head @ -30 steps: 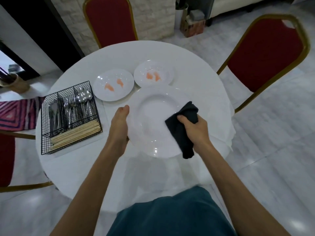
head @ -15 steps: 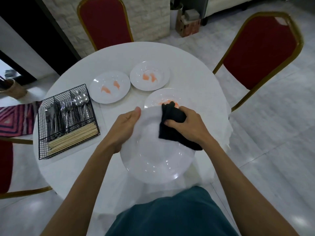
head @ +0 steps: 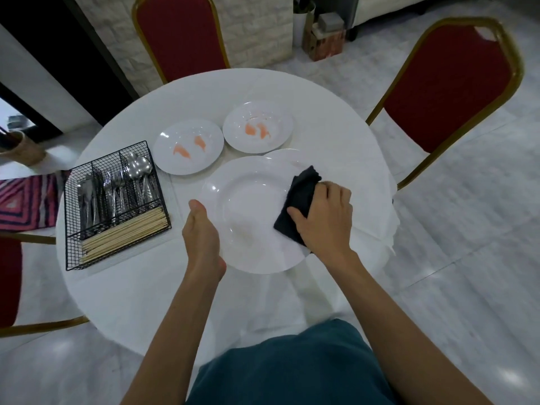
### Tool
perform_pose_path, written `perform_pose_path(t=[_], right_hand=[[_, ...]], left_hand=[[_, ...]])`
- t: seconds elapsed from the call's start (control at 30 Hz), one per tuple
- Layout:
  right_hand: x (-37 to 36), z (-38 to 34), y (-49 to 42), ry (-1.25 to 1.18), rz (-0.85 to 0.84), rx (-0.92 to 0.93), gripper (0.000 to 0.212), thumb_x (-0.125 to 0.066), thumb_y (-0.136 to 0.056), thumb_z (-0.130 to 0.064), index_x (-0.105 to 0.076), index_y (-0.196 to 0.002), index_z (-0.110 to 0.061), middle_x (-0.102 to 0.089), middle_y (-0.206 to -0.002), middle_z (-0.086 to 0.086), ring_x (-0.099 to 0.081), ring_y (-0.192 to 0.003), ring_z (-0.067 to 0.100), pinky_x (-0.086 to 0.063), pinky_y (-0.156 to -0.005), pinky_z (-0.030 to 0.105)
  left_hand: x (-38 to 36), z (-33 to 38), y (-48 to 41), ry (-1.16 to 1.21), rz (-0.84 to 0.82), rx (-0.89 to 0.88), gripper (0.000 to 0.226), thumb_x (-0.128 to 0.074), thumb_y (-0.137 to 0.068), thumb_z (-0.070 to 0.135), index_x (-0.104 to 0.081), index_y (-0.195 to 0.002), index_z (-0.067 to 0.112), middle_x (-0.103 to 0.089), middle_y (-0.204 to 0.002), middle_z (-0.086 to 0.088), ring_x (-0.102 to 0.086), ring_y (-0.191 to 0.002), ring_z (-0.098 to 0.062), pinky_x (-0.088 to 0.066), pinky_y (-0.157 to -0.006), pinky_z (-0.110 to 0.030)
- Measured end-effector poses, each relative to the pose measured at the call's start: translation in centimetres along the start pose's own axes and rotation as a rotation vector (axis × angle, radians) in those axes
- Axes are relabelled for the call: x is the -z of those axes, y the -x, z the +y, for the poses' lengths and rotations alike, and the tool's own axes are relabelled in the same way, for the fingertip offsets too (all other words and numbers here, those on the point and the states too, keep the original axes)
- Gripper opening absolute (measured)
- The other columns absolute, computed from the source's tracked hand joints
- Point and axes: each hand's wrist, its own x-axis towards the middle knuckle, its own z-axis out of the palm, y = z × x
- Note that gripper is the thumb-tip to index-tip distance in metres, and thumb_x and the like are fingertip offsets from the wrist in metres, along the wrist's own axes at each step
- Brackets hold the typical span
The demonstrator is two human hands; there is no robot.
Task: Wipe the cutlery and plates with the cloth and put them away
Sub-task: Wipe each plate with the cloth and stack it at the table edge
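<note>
Your left hand (head: 201, 238) grips the large white plate (head: 251, 211) by its left rim, thumb on top and fingers hidden underneath. Your right hand (head: 321, 220) is clenched around the dark cloth (head: 301, 200) and presses it onto the plate's right rim. The plate is over the near part of the round table (head: 336, 127), right in front of you, and it looks lifted rather than resting, though the view does not settle that.

You are early in the job. The plate in your hands shows no orange on the surface you can see. A faint mark low in its well may be residue or only a shadow. The part under the cloth is hidden, so give the rim a full pass before you call it done.

Much is left:
- The left smeared plate (head: 188, 150) lies just beside the wire caddy (head: 105, 157) and carries two orange streaks.
- The right smeared plate (head: 258, 130) lies next to it, farther back, with the same kind of streaks.
- A further plate rim (head: 287, 152) shows just behind the held plate. You cannot tell whether that plate is clean.
- The caddy holds the spoons (head: 138, 168), other steel cutlery in the compartments to their left, and the chopsticks (head: 122, 235) across the front. Nothing shows whether any of these have been wiped.

No plate has visibly been put away, and no shelf or stack for clean ones is in sight.
</note>
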Motion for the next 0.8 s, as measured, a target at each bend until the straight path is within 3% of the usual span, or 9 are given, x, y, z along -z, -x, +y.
perform_pose_path(t=[0.17,0.23,0.3,0.37,0.47,0.53,0.63,0.73,0.8], right_hand=[[-1.3,-2.4,1.3,0.128,0.019,0.153,0.063,-0.062,-0.091,-0.014,-0.041,-0.148,0.003,-0.025,-0.163,0.027,-0.017,-0.152,0.047,-0.019,-0.121,0.057],[-1.4,-3.9,2.1,0.134,-0.119,0.181,0.071,-0.054,-0.089,-0.01,-0.03,-0.154,0.003,-0.01,-0.167,0.026,-0.003,-0.155,0.045,-0.004,-0.124,0.058],[-1.4,-5.1,3.0,0.054,-0.272,0.257,0.068,-0.044,-0.096,-0.02,-0.022,-0.158,-0.003,-0.003,-0.17,0.018,0.0,-0.156,0.04,-0.001,-0.125,0.053],[-0.8,-6.0,4.1,-0.064,-0.366,0.391,0.066,-0.03,-0.098,-0.035,-0.029,-0.157,-0.005,-0.011,-0.17,0.013,-0.005,-0.157,0.035,-0.009,-0.125,0.051],[0.2,-6.4,5.6,-0.232,-0.51,0.543,0.047,-0.037,-0.105,-0.02,-0.044,-0.149,-0.005,-0.04,-0.16,0.011,-0.023,-0.153,0.029,-0.021,-0.123,0.047],[0.6,-5.5,6.3,-0.216,-0.512,0.617,0.039,-0.042,-0.102,-0.013,-0.054,-0.138,-0.008,-0.06,-0.141,0.009,-0.047,-0.137,0.029,-0.036,-0.108,0.041],[1.5,-4.1,5.9,-0.086,-0.45,0.619,0.033,-0.046,-0.096,-0.01,-0.059,-0.126,-0.013,-0.066,-0.121,0.002,-0.056,-0.116,0.025,-0.036,-0.093,0.034],[1.6,-4.1,5.5,-0.062,-0.429,0.613,0.034,-0.048,-0.096,-0.007,-0.058,-0.128,-0.013,-0.064,-0.125,0.003,-0.053,-0.121,0.025,-0.038,-0.099,0.033],[1.1,-5.2,5.6,-0.176,-0.469,0.647,0.048,-0.047,-0.099,-0.007,-0.047,-0.146,-0.01,-0.052,-0.15,0.006,-0.04,-0.143,0.024,-0.031,-0.118,0.039]], left_hand=[[-0.5,0.3,0.0,-0.025,-0.011,0.013,0.056,-0.037,-0.099,0.064,-0.053,-0.142,0.031,-0.063,-0.136,0.001,-0.06,-0.122,-0.028,-0.049,-0.104,-0.055],[-0.9,0.4,0.1,-0.047,-0.033,-0.001,0.06,-0.038,-0.097,0.066,-0.053,-0.143,0.029,-0.062,-0.137,0.002,-0.06,-0.124,-0.026,-0.048,-0.106,-0.051],[-1.4,0.2,0.5,-0.074,-0.053,-0.015,0.058,-0.038,-0.1,0.062,-0.056,-0.14,0.024,-0.064,-0.132,0.004,-0.06,-0.121,-0.02,-0.047,-0.106,-0.042],[-1.6,0.0,0.8,-0.075,-0.054,-0.006,0.051,-0.039,-0.103,0.055,-0.062,-0.128,0.017,-0.069,-0.12,0.0,-0.065,-0.109,-0.019,-0.051,-0.099,-0.037],[-0.9,0.7,-0.2,0.003,-0.018,0.005,0.048,-0.047,-0.1,0.053,-0.069,-0.113,0.012,-0.076,-0.11,-0.008,-0.073,-0.1,-0.026,-0.057,-0.093,-0.043],[-0.1,2.0,-1.2,0.005,0.023,-0.033,0.039,-0.047,-0.103,0.049,-0.07,-0.106,0.017,-0.078,-0.103,-0.004,-0.075,-0.095,-0.025,-0.061,-0.086,-0.041],[0.6,3.4,-1.4,0.016,0.011,-0.072,0.037,-0.041,-0.105,0.049,-0.067,-0.107,0.024,-0.077,-0.098,0.002,-0.076,-0.085,-0.019,-0.06,-0.068,-0.033],[0.2,2.6,-0.9,-0.016,0.003,-0.08,0.04,-0.04,-0.105,0.051,-0.067,-0.114,0.022,-0.076,-0.105,0.001,-0.073,-0.097,-0.021,-0.06,-0.081,-0.038],[-0.3,1.5,-0.3,-0.015,-0.034,-0.037,0.05,-0.043,-0.1,0.058,-0.068,-0.122,0.019,-0.076,-0.112,-0.004,-0.073,-0.103,-0.025,-0.058,-0.093,-0.044]])
